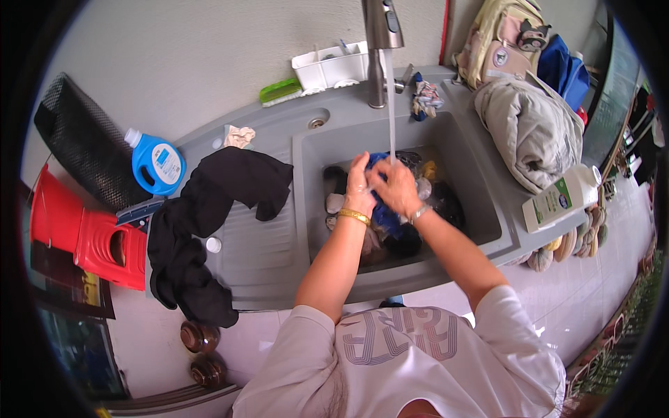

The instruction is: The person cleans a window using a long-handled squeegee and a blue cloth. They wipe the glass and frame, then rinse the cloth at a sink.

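In the grey sink (481,230), under the faucet's running water, my two hands work close together on a wet blue cloth (382,212). My left hand (358,187), with a gold bangle at the wrist, is closed on the cloth's left side. Across from it my right hand (397,187), wearing a bracelet, grips the cloth from the right. Part of the cloth is hidden behind my fingers. Several small dark, white and yellow pieces of laundry lie in the basin around it, including a yellow piece (430,170). The metal faucet (376,76) stands just beyond my hands.
On the ribbed drainboard (268,258) lie a black garment (202,202) and a white cap (214,244). A blue detergent bottle (160,166) stands left. Rightward are a grey bundled fabric (529,132), a white bottle (561,198) and a backpack (502,42). A white caddy (331,68) sits behind.
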### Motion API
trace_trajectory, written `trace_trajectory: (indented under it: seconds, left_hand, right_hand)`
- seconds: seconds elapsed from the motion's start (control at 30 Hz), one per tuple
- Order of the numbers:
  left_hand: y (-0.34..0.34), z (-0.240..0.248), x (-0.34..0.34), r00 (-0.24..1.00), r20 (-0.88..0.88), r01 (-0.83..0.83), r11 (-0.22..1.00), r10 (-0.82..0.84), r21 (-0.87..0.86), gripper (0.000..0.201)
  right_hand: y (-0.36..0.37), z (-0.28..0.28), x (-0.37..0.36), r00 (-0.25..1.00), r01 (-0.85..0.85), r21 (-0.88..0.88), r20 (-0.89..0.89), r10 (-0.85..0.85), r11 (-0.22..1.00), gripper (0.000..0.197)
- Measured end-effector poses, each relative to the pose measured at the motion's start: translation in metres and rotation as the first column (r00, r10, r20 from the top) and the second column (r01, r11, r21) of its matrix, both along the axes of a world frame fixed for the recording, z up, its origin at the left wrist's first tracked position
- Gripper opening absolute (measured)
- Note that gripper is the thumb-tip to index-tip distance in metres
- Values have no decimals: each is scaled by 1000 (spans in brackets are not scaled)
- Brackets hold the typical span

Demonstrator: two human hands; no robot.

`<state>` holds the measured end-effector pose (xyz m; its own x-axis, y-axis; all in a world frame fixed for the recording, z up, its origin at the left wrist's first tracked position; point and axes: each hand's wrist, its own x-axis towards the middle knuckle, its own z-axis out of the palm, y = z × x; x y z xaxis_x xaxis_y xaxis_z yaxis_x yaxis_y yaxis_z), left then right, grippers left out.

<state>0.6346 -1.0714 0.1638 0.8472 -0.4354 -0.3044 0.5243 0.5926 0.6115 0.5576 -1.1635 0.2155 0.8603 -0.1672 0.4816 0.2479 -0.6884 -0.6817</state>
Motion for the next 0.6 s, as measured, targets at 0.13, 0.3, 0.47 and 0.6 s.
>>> trace_trajectory:
  seconds: [0.13,0.3,0.47,0.6]
  left_hand:
    - [0,-5,-5,980,147,176,936,-136,-306,22]
    - [-18,19,-29,976,216,-48,978,3,203,33]
    - [-14,82,-34,935,333,68,985,-119,160,51]
    - [1,91,-12,929,370,-86,978,9,191,58]
  right_hand:
    - [21,12,-8,998,58,-64,-2,-58,996,21]
    - [-31,12,36,951,289,-291,-21,-309,912,34]
    - [-99,-33,49,956,-166,583,-104,276,795,31]
    - [-60,18,10,756,-98,868,-253,603,487,39]
